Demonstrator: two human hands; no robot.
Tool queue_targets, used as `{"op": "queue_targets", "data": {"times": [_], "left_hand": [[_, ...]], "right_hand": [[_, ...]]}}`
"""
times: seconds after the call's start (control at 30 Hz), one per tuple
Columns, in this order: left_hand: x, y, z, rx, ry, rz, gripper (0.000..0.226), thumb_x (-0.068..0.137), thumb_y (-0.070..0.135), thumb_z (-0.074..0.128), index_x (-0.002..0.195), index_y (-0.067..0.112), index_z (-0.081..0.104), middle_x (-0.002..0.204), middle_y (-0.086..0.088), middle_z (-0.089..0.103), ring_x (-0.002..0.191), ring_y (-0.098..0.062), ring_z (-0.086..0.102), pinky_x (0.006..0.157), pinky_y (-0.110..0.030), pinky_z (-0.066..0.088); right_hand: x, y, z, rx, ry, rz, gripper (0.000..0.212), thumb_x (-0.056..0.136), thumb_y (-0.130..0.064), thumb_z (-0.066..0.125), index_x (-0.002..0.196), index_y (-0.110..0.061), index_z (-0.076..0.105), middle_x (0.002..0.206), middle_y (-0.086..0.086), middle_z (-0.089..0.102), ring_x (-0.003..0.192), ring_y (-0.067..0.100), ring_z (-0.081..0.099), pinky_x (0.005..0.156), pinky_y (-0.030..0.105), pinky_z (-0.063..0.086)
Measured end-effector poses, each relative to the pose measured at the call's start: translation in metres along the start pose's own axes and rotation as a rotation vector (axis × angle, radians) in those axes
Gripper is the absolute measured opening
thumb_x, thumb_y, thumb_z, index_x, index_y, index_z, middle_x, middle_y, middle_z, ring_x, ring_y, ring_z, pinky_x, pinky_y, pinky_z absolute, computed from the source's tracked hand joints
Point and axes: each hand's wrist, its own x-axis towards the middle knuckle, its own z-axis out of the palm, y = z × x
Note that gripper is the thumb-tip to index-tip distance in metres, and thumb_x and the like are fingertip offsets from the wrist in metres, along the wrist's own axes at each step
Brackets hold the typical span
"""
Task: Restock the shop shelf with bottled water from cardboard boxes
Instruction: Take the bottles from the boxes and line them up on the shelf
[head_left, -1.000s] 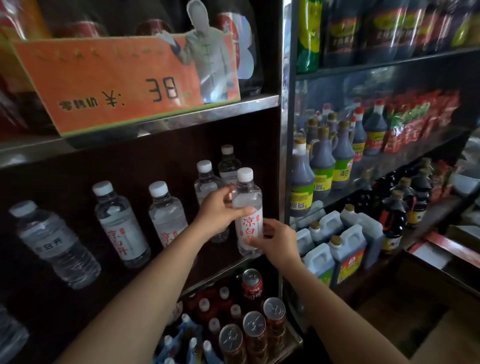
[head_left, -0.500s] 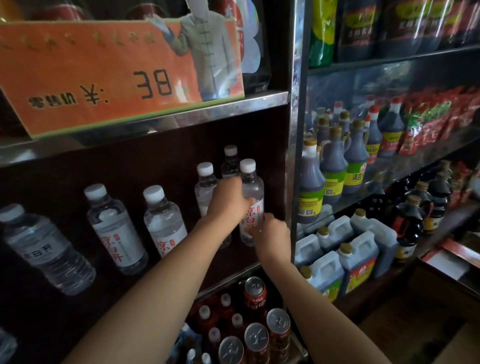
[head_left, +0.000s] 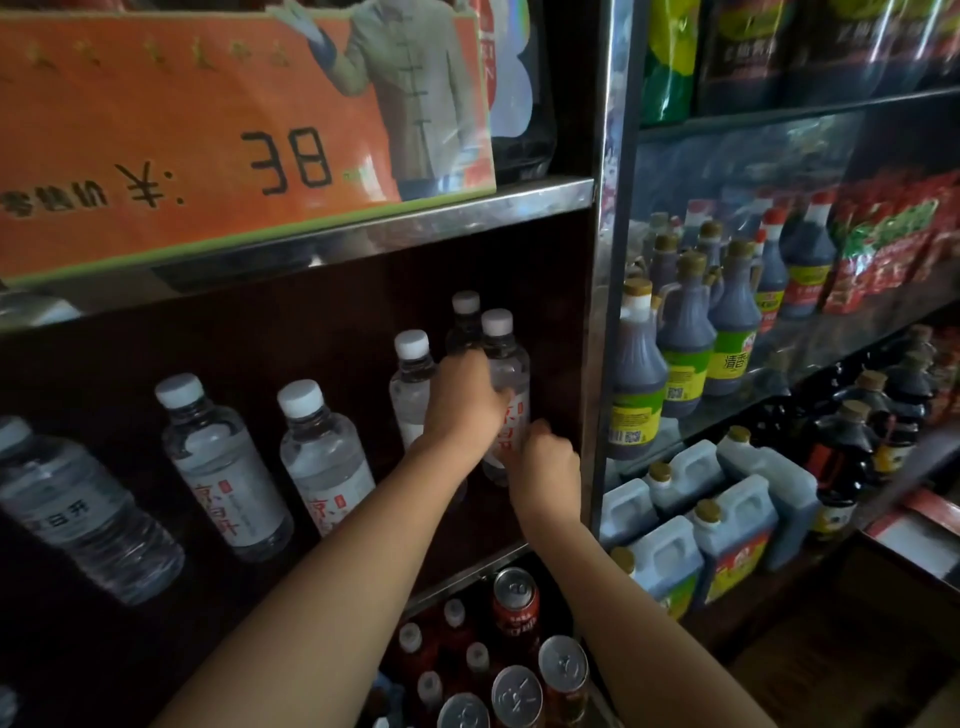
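Note:
A clear water bottle with a white cap and a red-lettered label stands at the right end of the dark shelf. My left hand grips its body from the left. My right hand holds its lower part from the right. Several more water bottles stand along the same shelf: one just left of my left hand, one behind, and others further left.
A metal upright bounds the shelf on the right. Beyond it stand dark sauce bottles and white jugs. Cans and small bottles fill the shelf below. An orange price board sits on the shelf above.
Both hands have pushed the gripped bottle deeper into the shelf, toward the back right corner. The camera has moved closer.

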Motion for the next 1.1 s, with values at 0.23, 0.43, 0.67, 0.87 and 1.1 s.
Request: {"op": "queue_targets", "data": {"times": [0.23, 0.43, 0.67, 0.87, 1.1], "left_hand": [[-0.016, 0.012, -0.025, -0.001, -0.079, 0.024, 0.02, 0.087, 0.017, 0.06, 0.106, 0.009, 0.063, 0.096, -0.009, 0.066, 0.09, -0.024, 0.065, 0.069, -0.031, 0.047], [-0.024, -0.003, -0.094, -0.493, -0.192, -0.037, 0.043, 0.078, 0.008, 0.075, 0.118, 0.002, 0.062, 0.11, -0.013, 0.068, 0.097, -0.018, 0.064, 0.084, -0.028, 0.053], [0.008, -0.044, -0.148, -0.368, -0.284, -0.041, 0.061, 0.076, 0.005, 0.075, 0.132, 0.007, 0.051, 0.132, -0.008, 0.056, 0.119, -0.018, 0.052, 0.092, -0.022, 0.038], [0.035, -0.06, -0.122, -0.227, -0.528, -0.146, 0.074, 0.074, 0.01, 0.079, 0.138, 0.012, 0.044, 0.127, -0.004, 0.055, 0.11, -0.013, 0.051, 0.09, -0.025, 0.042], [0.057, -0.067, -0.093, -0.141, -0.635, -0.138, 0.037, 0.074, 0.023, 0.08, 0.105, 0.015, 0.061, 0.095, -0.002, 0.064, 0.093, -0.013, 0.062, 0.085, -0.028, 0.053]], "right_hand": [[-0.011, -0.007, -0.01, 0.096, -0.024, 0.079, 0.025, 0.092, -0.02, 0.057, 0.111, -0.006, 0.05, 0.109, 0.02, 0.064, 0.104, 0.04, 0.06, 0.077, 0.039, 0.047], [-0.027, -0.005, -0.024, 0.529, 0.006, 0.069, 0.046, 0.076, -0.024, 0.079, 0.115, -0.012, 0.057, 0.096, 0.002, 0.067, 0.094, 0.022, 0.067, 0.081, 0.038, 0.056], [-0.031, -0.005, -0.027, 0.647, -0.241, 0.029, 0.068, 0.067, -0.029, 0.087, 0.127, -0.012, 0.06, 0.112, 0.007, 0.067, 0.1, 0.015, 0.065, 0.082, 0.023, 0.052], [-0.031, -0.016, -0.002, 0.615, -0.329, -0.001, 0.078, 0.069, -0.021, 0.086, 0.137, -0.015, 0.05, 0.128, 0.011, 0.059, 0.114, 0.018, 0.058, 0.083, 0.017, 0.046], [-0.02, -0.021, 0.024, 0.644, -0.326, -0.026, 0.082, 0.071, -0.018, 0.084, 0.143, -0.019, 0.043, 0.129, 0.005, 0.058, 0.121, 0.016, 0.054, 0.095, 0.022, 0.045]]}}
